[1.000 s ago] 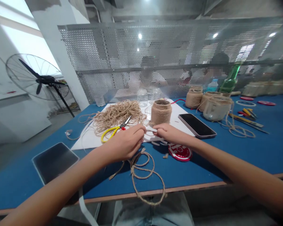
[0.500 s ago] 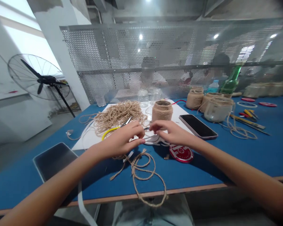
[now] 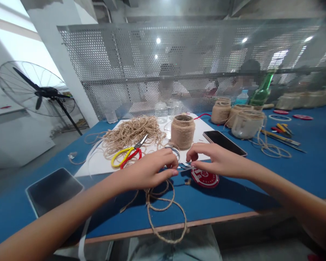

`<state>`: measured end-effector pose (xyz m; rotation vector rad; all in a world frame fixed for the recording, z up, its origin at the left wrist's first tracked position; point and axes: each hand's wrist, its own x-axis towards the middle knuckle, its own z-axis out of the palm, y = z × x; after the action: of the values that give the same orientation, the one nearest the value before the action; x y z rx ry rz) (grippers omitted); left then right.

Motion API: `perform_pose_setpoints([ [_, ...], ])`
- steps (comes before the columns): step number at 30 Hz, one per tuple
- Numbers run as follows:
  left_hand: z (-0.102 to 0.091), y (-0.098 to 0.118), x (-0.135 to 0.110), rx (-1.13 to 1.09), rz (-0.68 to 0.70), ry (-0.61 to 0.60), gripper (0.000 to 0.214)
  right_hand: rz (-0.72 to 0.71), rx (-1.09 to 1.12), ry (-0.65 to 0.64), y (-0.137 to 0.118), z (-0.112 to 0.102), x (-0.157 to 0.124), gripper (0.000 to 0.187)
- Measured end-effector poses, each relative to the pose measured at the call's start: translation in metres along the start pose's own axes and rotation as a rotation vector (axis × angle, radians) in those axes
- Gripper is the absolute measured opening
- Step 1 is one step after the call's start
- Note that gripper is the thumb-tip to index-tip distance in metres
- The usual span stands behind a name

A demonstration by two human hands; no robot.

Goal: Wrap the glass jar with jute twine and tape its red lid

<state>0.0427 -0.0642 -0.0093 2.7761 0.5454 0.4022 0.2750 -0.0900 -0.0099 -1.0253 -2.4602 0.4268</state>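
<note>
A thin pale strip [image 3: 185, 169] stretches between my two hands above the table. My left hand [image 3: 160, 168] pinches one end between thumb and fingers. The other end is in the pinch of my right hand [image 3: 210, 159], over a red round disc [image 3: 205, 178] with white markings. Partly behind my left fingers lies a pale ring-shaped roll [image 3: 176, 151]. A twine-wrapped jar [image 3: 183, 132] stands upright just beyond my hands. Yellow-and-red-handled scissors [image 3: 129, 154] lie left of it, blades apart. Loose loops of twine [image 3: 165, 208] spread below my left hand and over the table edge.
A heap of twine [image 3: 133, 132] sits on white paper [image 3: 91, 165]. Right of the jar are a phone [image 3: 225, 142], more wrapped jars [image 3: 221, 111] and a green bottle [image 3: 262, 90]. A dark flat panel [image 3: 54, 190] lies at left. People sit behind the perforated screen [image 3: 119, 65].
Both hands have moved nearer to me and to the right, slightly farther apart, and the strip between them now shows. The scissors and the ring-shaped roll are more exposed. The view has shifted slightly.
</note>
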Motion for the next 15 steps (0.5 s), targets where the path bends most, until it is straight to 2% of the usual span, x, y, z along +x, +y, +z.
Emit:
perform_pose_setpoints([
  [8,0.011,0.008,0.019,-0.005,0.008,-0.038,0.011,0.091,-0.032,0.009,0.000,-0.011,-0.023,0.011],
  [15,0.019,0.012,0.038,-0.082,0.032,-0.118,0.016,0.150,-0.100,-0.018,0.000,-0.015,-0.034,0.008],
])
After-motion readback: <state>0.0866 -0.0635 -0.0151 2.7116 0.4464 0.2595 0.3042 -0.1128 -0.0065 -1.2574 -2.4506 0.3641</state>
